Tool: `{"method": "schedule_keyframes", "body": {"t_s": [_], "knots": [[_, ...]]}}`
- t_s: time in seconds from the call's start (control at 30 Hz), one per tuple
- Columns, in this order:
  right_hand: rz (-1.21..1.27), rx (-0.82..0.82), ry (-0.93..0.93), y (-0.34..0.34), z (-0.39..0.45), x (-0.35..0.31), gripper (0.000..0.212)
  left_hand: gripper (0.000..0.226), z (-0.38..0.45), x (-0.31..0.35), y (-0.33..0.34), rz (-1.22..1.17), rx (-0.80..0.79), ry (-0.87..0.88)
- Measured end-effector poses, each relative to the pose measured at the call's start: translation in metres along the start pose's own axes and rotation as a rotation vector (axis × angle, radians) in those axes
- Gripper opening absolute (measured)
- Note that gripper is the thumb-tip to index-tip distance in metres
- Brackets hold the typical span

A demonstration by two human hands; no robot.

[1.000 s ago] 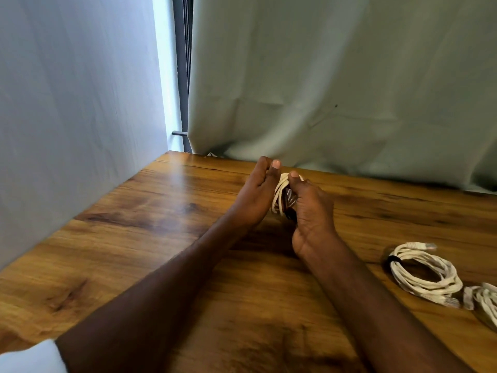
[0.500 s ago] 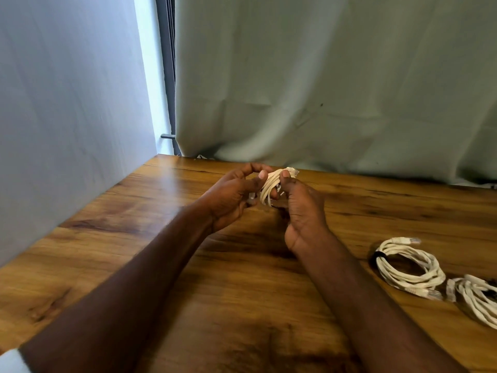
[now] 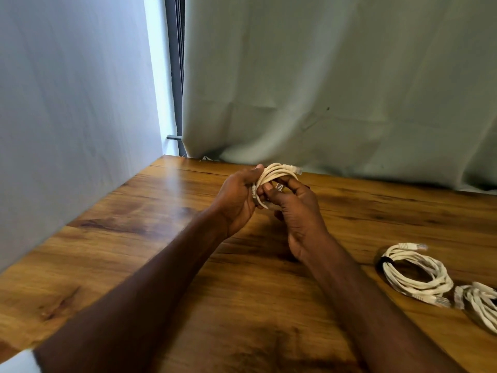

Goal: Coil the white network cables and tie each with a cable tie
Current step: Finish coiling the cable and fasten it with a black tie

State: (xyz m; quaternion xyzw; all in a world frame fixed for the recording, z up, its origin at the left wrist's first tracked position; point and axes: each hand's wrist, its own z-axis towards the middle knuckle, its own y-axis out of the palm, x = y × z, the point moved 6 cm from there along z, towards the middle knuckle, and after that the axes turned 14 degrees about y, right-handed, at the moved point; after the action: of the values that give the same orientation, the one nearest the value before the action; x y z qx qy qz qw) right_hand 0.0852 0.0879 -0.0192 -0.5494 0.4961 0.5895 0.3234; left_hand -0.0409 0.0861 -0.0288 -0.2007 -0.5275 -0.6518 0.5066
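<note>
Above the table (image 3: pixel 161 238), left hand (image 3: pixel 236 200) and right hand (image 3: pixel 298 208) both grip the coiled cable (image 3: pixel 274 175). Light, springy; pinch across all loops.

Setting taken as a plain room in a home or small office; exact type not determinable. Wood-grain table (image 3: pixel 134 265) set w/ its left edge along a bare pale wall (image 3: pixel 67 103). Pale green curtain (image 3: pixel 322 76) hung behind the far edge, w/ a dark window frame (image 3: pixel 174 63) and a daylight strip seen at the gap.
</note>
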Motion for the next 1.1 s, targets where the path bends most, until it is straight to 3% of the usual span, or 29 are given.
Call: {"method": "schedule_keyframes", "body": {"t_s": [0.33,0.57,0.67,0.8,1.1], "knots": [[-0.108,0.045,-0.066,0.001,0.007,0.005,0.023,0.050,0.003,-0.009,-0.006,0.068,0.075,0.024],[-0.160,0.064,-0.126,-0.001,0.008,0.001,0.025,0.035,0.002,-0.004,-0.004,0.044,0.101,0.080],[-0.009,0.022,0.007,-0.001,0.010,0.007,0.025,0.021,0.001,-0.001,0.000,0.067,0.072,0.124],[0.292,-0.080,0.209,0.001,0.012,0.014,0.019,0.021,0.002,-0.001,0.002,0.200,0.029,0.182],[0.093,0.031,0.002,-0.008,0.011,0.006,0.020,0.027,-0.004,0.002,0.009,0.221,-0.056,0.191]]}}
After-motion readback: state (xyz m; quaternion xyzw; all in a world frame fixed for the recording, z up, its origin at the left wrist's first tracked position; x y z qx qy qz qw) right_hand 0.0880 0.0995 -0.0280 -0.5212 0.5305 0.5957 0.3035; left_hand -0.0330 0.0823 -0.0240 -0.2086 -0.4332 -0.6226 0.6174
